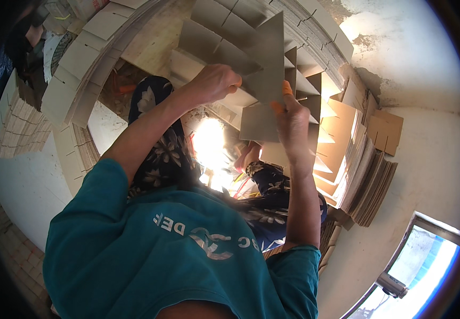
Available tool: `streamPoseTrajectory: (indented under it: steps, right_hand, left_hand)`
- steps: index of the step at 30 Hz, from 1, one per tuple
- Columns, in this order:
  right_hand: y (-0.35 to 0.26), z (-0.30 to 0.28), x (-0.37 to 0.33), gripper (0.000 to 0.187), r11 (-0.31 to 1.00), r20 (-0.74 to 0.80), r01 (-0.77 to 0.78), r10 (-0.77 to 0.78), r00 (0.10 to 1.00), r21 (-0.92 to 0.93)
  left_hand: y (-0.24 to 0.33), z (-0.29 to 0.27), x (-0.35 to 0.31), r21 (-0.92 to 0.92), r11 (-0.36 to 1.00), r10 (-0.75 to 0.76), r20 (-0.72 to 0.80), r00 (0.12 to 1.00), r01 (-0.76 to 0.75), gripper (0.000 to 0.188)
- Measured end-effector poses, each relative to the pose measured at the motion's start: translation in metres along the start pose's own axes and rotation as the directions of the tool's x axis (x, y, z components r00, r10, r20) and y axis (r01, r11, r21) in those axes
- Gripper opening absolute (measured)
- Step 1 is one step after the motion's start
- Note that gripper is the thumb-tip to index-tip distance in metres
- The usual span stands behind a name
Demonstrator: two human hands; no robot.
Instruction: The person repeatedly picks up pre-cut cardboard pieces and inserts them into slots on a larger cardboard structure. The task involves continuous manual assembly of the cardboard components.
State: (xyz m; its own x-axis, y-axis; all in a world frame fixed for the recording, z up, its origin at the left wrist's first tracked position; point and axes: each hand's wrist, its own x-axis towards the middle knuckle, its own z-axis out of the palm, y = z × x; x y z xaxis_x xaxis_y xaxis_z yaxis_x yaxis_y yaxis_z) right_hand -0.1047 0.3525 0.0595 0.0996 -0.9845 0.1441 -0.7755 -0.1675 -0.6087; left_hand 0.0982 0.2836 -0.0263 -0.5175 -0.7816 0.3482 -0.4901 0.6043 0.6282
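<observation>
A cardboard partition grid [201, 42] of grey-brown slotted strips stands in front of me, its cells open. My left hand [215, 84] is closed at its near left side, fingers curled on the edge of a divider strip; the exact grip is partly hidden. To the right, my right hand [295, 119] pinches a flat cardboard strip [270, 58] that stands tilted up across the grid. Orange coverings sit on some fingertips of both hands. A lower cardboard panel [259, 123] hangs just left of the right hand.
Stacks of slotted cardboard strips [89, 58] curve along the left. More cardboard sheets [371, 186] lean against the wall at right. Behind the grid lies another long cardboard stack [320, 32]. My foot [248, 157] and bright sunlight show below the grid. A window [416, 266] is at lower right.
</observation>
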Motion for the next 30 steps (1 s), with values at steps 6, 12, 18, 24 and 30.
streamPoseTrajectory:
  steps: [6, 12, 18, 24, 30]
  right_hand:
    - [0.001, 0.003, -0.003, 0.041, 0.995, -0.05, 0.053, -0.057, 0.997, -0.08]
    - [0.008, 0.009, -0.018, 0.039, 0.994, -0.047, 0.105, -0.105, 0.993, -0.006]
    - [-0.001, 0.009, -0.018, 0.037, 1.0, -0.019, 0.019, -0.019, 1.0, -0.022]
    - [0.002, 0.011, -0.011, 0.044, 0.983, -0.026, 0.163, -0.166, 0.986, -0.084]
    - [0.002, 0.012, -0.016, 0.047, 0.957, -0.063, 0.269, -0.277, 0.959, -0.105]
  left_hand:
    - [-0.005, 0.002, 0.001, -0.008, 1.0, 0.027, -0.016, 1.0, -0.027, 0.009]
    - [0.002, -0.001, -0.01, -0.01, 1.0, 0.009, 0.033, 0.999, -0.009, 0.01]
    - [0.002, -0.003, -0.006, -0.025, 0.999, -0.035, 0.086, 0.996, 0.037, 0.015]
    - [-0.001, -0.002, -0.006, -0.015, 1.0, -0.011, 0.063, 0.998, 0.012, 0.016]
    - [-0.002, -0.003, -0.006, 0.029, 0.999, -0.027, 0.105, 0.994, 0.024, 0.016]
